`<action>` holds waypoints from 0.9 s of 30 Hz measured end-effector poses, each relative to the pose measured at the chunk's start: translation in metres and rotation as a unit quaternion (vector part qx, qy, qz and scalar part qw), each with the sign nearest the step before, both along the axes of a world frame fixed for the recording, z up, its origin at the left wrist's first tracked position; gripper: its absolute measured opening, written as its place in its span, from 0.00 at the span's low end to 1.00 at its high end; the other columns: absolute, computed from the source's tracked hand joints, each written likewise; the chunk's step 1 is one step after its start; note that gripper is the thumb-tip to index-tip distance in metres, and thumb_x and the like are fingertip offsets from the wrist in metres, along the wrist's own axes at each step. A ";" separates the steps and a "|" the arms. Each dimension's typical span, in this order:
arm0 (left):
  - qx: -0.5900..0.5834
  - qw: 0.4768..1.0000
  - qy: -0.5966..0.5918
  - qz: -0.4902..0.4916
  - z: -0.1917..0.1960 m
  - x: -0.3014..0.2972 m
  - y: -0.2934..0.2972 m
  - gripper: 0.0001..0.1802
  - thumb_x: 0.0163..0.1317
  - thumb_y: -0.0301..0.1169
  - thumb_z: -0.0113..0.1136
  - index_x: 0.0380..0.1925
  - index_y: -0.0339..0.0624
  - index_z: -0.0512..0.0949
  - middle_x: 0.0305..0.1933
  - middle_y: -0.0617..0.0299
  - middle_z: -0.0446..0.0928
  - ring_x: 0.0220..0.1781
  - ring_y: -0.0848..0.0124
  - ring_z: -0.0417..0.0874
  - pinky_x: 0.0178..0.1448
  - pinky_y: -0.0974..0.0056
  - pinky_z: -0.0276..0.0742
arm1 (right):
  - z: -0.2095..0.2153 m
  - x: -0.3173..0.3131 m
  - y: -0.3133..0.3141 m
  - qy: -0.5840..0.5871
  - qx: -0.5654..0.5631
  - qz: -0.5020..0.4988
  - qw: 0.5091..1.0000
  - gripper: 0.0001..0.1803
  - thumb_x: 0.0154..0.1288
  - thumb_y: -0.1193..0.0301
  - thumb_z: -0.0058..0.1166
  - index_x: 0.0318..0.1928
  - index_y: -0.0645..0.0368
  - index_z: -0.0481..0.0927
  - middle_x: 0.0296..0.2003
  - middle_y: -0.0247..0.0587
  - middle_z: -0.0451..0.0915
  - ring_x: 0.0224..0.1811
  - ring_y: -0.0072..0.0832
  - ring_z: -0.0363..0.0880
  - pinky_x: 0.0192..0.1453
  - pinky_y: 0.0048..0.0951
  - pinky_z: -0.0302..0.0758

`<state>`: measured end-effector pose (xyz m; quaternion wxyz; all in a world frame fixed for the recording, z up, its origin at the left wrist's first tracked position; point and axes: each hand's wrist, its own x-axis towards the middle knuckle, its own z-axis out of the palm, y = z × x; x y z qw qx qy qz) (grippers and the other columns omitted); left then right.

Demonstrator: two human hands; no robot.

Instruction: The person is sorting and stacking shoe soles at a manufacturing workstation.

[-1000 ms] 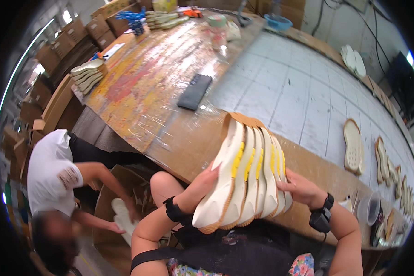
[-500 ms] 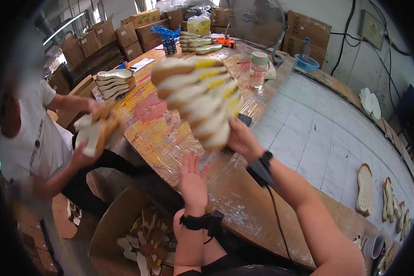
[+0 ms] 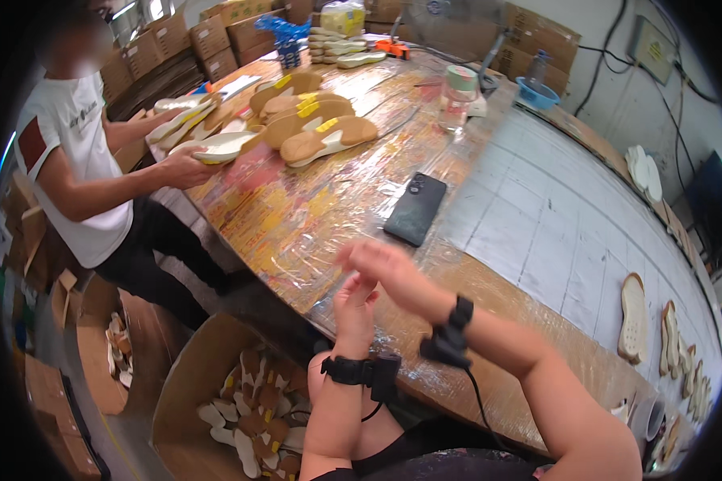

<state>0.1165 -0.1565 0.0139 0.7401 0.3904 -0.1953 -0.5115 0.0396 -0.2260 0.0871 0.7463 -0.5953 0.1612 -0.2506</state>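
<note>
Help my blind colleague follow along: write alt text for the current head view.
A person's left hand and blurred right hand are close together at a worktable, near a dark phone. Farther off, brown and white shoe soles lie piled, and a co-worker in white holds more. An open box of soles stands below.

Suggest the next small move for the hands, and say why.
The left hand could probably reach down toward the cardboard box: loose shoe soles lie in it, apparently within reach on that side, and neither that hand nor the right hand visibly holds anything.
</note>
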 end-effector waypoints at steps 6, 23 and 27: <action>-0.217 0.937 -0.034 -0.271 0.016 -0.009 0.005 0.41 0.53 0.46 0.57 0.63 0.50 0.49 0.61 0.58 0.60 0.56 0.68 0.66 0.54 0.61 0.66 | 0.052 -0.053 0.111 -0.117 -0.467 -0.011 0.876 0.11 0.54 0.70 0.45 0.38 0.54 0.74 0.39 0.40 0.73 0.48 0.37 0.67 0.50 0.35 0.61; -0.019 0.975 -0.038 -0.220 -0.026 -0.035 -0.020 0.26 0.58 0.38 0.53 0.55 0.43 0.63 0.53 0.60 0.68 0.52 0.67 0.67 0.53 0.58 0.64 | 0.082 -0.125 0.210 -0.378 -0.277 0.331 0.819 0.13 0.55 0.66 0.53 0.27 0.65 0.75 0.23 0.56 0.74 0.23 0.50 0.70 0.26 0.39 0.66; -0.015 0.971 -0.083 -0.222 -0.027 -0.040 -0.021 0.24 0.60 0.38 0.50 0.55 0.45 0.63 0.50 0.63 0.69 0.48 0.71 0.69 0.49 0.62 0.66 | 0.087 -0.129 0.212 -0.364 -0.285 0.347 0.816 0.13 0.55 0.66 0.53 0.27 0.65 0.75 0.23 0.56 0.74 0.23 0.50 0.70 0.26 0.39 0.66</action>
